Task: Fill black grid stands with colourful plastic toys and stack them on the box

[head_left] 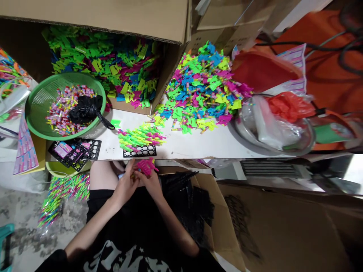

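Note:
Just below the table's front edge, my hands meet over my lap. My right hand (152, 184) is closed on a flat pink plastic piece (146, 166) with a yellow bit at its end. My left hand (128, 185) presses in beside it with fingers closed; what it pinches is too small and hidden to name. Directly ahead, a row of green, yellow and pink plastic pieces (140, 136) lies partly over a black lattice tray (144, 152).
A green basket (34, 109) of small wrapped pieces stands left, near black trays (75, 153). Behind are a cardboard box (99, 17) and a heap of colourful pieces (198, 90). A metal basin (304, 139) sits right. An open carton (227, 226) is below the table.

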A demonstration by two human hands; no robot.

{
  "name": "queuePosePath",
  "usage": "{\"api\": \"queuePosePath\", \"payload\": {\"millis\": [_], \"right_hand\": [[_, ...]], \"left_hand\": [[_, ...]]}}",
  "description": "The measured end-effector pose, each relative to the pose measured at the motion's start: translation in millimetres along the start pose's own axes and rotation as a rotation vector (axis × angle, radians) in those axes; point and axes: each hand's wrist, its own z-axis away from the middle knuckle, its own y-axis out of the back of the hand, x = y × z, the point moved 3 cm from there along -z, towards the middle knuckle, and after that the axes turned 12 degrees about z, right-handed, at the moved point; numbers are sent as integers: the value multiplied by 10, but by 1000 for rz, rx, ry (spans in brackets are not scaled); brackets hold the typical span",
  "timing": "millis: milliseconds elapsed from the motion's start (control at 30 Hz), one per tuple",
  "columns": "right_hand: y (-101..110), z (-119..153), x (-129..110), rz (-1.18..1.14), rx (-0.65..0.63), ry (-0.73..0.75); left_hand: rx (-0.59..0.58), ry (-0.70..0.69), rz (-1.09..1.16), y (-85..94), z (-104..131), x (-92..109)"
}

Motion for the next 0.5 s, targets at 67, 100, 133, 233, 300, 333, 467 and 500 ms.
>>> {"api": "queuePosePath", "payload": {"millis": [67, 100, 133, 233, 300, 333, 467, 500], "right_hand": [[174, -106, 24, 35, 55, -15], [257, -181, 37, 53, 70, -24], [327, -267, 51, 71, 77, -26], [414, -545, 112, 113, 47, 14], [375, -707, 178, 103, 28, 39], [338, -773, 218, 86, 20, 42], [180, -922, 367, 11, -20, 30], [159, -937, 396, 8, -23, 28]], "left_hand": [[2, -28, -59, 1, -8, -51], [14, -37, -89, 23, -15, -70], [26, -44, -117, 55, -26, -80], [40, -59, -173, 172, -81, -38], [38, -66, -190, 231, -123, 22], [39, -70, -194, 250, -140, 47], [23, -91, -207, 262, -162, 37], [10, -96, -214, 256, -157, 9]]}}
